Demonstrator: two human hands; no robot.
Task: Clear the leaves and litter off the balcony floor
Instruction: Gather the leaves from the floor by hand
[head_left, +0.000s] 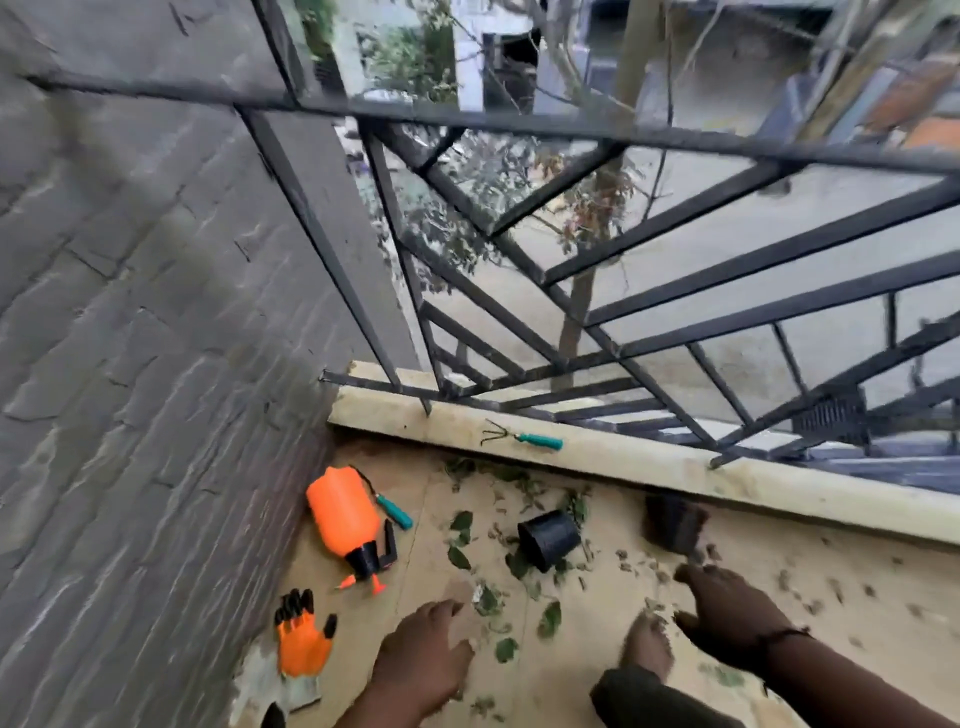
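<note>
— What is nearest on the tan balcony floor (857, 613)?

— Both hands, reaching forward with fingers spread and holding nothing. The left hand (423, 657) hovers near the scattered green leaves (498, 597); the right hand (732, 610) is over the dry brown litter crumbs (810, 587). A bare foot (647, 647) stands between them.

— And to the left?

— An orange work glove with black fingertips (301, 636) lies close to the grey rough stone wall (145, 322). Beyond it an orange plastic spray bottle with a black nozzle (345, 519) lies on its side, with a teal-handled tool (395, 512) just beside it.

— Where is the mess thickest?

— In the middle of the floor, around a small black plastic pot tipped on its side (548, 538). A second dark pot (675, 522), blurred, sits near the ledge.

— Farther out?

— A pale stone ledge (753, 480) edges the floor, with a small hand rake with a teal handle (522, 436) lying on it. Above it rises a black metal railing with slanting bars (649, 223); behind that a tree (587, 218) and a street below.
</note>
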